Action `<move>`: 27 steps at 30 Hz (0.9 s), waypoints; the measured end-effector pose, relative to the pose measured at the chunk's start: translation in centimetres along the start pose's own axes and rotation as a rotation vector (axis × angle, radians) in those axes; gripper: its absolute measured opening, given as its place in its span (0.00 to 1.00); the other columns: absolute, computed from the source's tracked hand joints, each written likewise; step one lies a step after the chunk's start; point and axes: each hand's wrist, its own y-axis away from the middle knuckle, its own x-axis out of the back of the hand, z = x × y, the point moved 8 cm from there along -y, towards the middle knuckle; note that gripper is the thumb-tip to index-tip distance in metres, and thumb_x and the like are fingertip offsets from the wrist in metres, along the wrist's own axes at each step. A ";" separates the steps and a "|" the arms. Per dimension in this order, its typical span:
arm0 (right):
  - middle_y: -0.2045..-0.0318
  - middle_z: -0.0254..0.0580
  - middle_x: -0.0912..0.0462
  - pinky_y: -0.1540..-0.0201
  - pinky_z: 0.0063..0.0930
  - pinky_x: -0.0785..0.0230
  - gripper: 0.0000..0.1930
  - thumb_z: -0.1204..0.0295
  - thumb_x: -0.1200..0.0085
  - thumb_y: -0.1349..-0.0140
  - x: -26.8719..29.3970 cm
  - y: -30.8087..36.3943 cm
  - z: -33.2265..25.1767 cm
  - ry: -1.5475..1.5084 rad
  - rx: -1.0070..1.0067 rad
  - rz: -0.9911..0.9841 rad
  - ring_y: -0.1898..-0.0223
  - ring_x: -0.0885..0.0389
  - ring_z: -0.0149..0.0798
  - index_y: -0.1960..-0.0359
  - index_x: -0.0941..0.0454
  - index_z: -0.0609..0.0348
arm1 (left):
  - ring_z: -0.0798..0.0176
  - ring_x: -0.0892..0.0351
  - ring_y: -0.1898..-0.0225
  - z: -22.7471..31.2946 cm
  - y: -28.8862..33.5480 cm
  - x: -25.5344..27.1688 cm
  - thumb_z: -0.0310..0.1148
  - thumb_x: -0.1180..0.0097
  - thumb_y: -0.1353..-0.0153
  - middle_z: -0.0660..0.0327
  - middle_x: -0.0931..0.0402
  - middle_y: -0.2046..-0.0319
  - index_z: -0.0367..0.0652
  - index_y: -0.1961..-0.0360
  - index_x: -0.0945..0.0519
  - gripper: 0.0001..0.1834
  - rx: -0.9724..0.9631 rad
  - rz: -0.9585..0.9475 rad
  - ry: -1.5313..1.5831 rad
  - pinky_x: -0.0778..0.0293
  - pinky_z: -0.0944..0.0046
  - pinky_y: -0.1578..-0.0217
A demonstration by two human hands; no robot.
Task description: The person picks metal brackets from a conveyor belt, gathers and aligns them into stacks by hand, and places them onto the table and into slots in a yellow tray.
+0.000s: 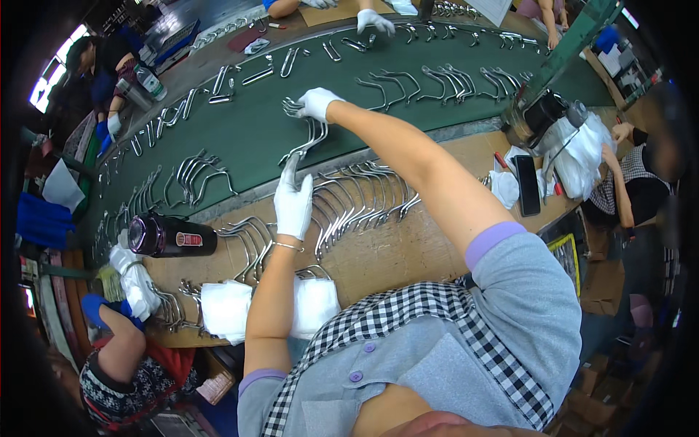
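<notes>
Our left hand (293, 207) gripped the near end of several curved handles (313, 136) above the green belt (255, 116); our right hand (318, 104) closed around their far end. Their long axis ran forward and slightly right from the left hand, neither hand nearer.

This looks like a factory workshop: rows of shiny metal pieces (258, 76) line a long green surface (262, 142) curving from nine to two o'clock, a co-worker's white glove (375, 22) reaches over it near twelve, another worker (109, 65) bends at ten, and cardboard boxes (603, 288) sit toward four.
</notes>
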 end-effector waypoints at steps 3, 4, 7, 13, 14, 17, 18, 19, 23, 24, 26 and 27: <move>0.58 0.51 0.19 0.50 0.40 0.31 0.24 0.52 0.43 0.49 1.0 -0.2 4.4 0.208 -0.125 -0.076 0.55 0.22 0.52 0.55 0.21 0.54 | 0.70 0.27 0.70 -1.4 0.4 -0.6 0.29 0.48 0.41 0.54 0.21 0.63 0.43 0.38 0.34 0.27 0.236 -0.093 0.038 0.29 0.69 0.63; 0.57 0.51 0.20 0.49 0.39 0.32 0.26 0.50 0.42 0.49 1.9 0.4 6.0 0.273 -0.142 -0.071 0.54 0.22 0.51 0.54 0.22 0.55 | 0.70 0.27 0.70 -1.6 0.3 -0.6 0.29 0.48 0.41 0.54 0.21 0.63 0.43 0.38 0.34 0.27 0.239 -0.095 0.036 0.29 0.69 0.63; 0.55 0.52 0.20 0.48 0.37 0.32 0.30 0.50 0.44 0.48 6.6 5.1 7.2 0.105 -0.153 0.246 0.52 0.23 0.51 0.51 0.24 0.60 | 0.71 0.29 0.68 -1.7 0.7 -0.9 0.29 0.49 0.39 0.56 0.22 0.62 0.42 0.38 0.34 0.26 0.202 -0.108 0.145 0.30 0.70 0.62; 0.59 0.50 0.18 0.54 0.32 0.29 0.25 0.56 0.42 0.48 12.9 23.2 11.2 -0.285 -0.377 0.382 0.58 0.19 0.43 0.51 0.23 0.58 | 0.65 0.31 0.46 -1.8 0.0 -1.0 0.28 0.49 0.39 0.52 0.32 0.43 0.33 0.39 0.36 0.26 0.173 -0.140 0.184 0.36 0.68 0.45; 0.60 0.49 0.17 0.55 0.30 0.28 0.24 0.58 0.41 0.48 13.0 27.0 12.2 -0.396 -0.441 0.372 0.60 0.18 0.40 0.52 0.23 0.58 | 0.62 0.33 0.42 -1.7 0.0 -1.0 0.27 0.50 0.39 0.51 0.33 0.42 0.32 0.39 0.36 0.26 0.224 -0.186 0.232 0.39 0.67 0.43; 0.62 0.49 0.17 0.57 0.29 0.28 0.21 0.63 0.41 0.48 13.0 37.8 12.7 -0.206 -0.558 0.396 0.63 0.18 0.39 0.54 0.22 0.60 | 0.60 0.37 0.38 -2.9 -0.4 -1.0 0.27 0.52 0.37 0.49 0.37 0.39 0.30 0.39 0.37 0.25 0.202 -0.168 0.300 0.44 0.66 0.38; 0.62 0.52 0.18 0.57 0.32 0.28 0.22 0.63 0.41 0.50 12.3 40.2 11.6 -0.147 -0.651 0.335 0.62 0.18 0.44 0.54 0.22 0.61 | 0.60 0.38 0.38 -3.8 -0.6 -0.9 0.26 0.52 0.36 0.49 0.37 0.39 0.30 0.40 0.37 0.24 0.182 -0.162 0.308 0.45 0.65 0.38; 0.64 0.55 0.18 0.54 0.35 0.29 0.24 0.60 0.38 0.53 11.9 42.1 10.4 0.118 -0.487 0.342 0.60 0.20 0.49 0.56 0.22 0.61 | 0.60 0.37 0.38 -3.6 -0.8 -1.4 0.26 0.52 0.36 0.50 0.37 0.39 0.29 0.40 0.37 0.24 0.190 -0.181 0.308 0.45 0.65 0.38; 0.55 0.53 0.24 0.50 0.40 0.33 0.37 0.50 0.34 0.62 7.2 47.6 7.1 0.273 -0.837 0.232 0.51 0.27 0.51 0.50 0.25 0.59 | 0.61 0.36 0.40 -3.4 -0.4 -2.4 0.25 0.54 0.35 0.51 0.35 0.41 0.30 0.40 0.36 0.22 0.237 -0.221 0.316 0.42 0.64 0.38; 0.52 0.52 0.26 0.50 0.42 0.33 0.39 0.49 0.33 0.63 6.2 47.6 6.3 0.325 -0.884 0.198 0.49 0.28 0.51 0.49 0.26 0.58 | 0.61 0.35 0.40 -3.3 -0.2 -2.5 0.25 0.54 0.35 0.52 0.35 0.41 0.30 0.40 0.36 0.22 0.254 -0.232 0.341 0.42 0.64 0.38; 0.49 0.50 0.28 0.50 0.46 0.35 0.39 0.49 0.33 0.64 5.7 46.9 5.0 0.370 -0.963 0.195 0.46 0.31 0.51 0.48 0.27 0.56 | 0.62 0.35 0.40 -3.0 0.1 -3.0 0.25 0.54 0.35 0.52 0.34 0.41 0.30 0.41 0.36 0.22 0.246 -0.262 0.334 0.42 0.64 0.39; 0.54 0.49 0.26 0.48 0.47 0.38 0.40 0.49 0.34 0.64 5.4 46.7 5.1 0.353 -0.970 0.185 0.49 0.30 0.52 0.47 0.28 0.56 | 0.62 0.35 0.40 -2.9 0.3 -2.9 0.25 0.54 0.35 0.52 0.34 0.41 0.30 0.41 0.35 0.22 0.246 -0.267 0.323 0.41 0.64 0.39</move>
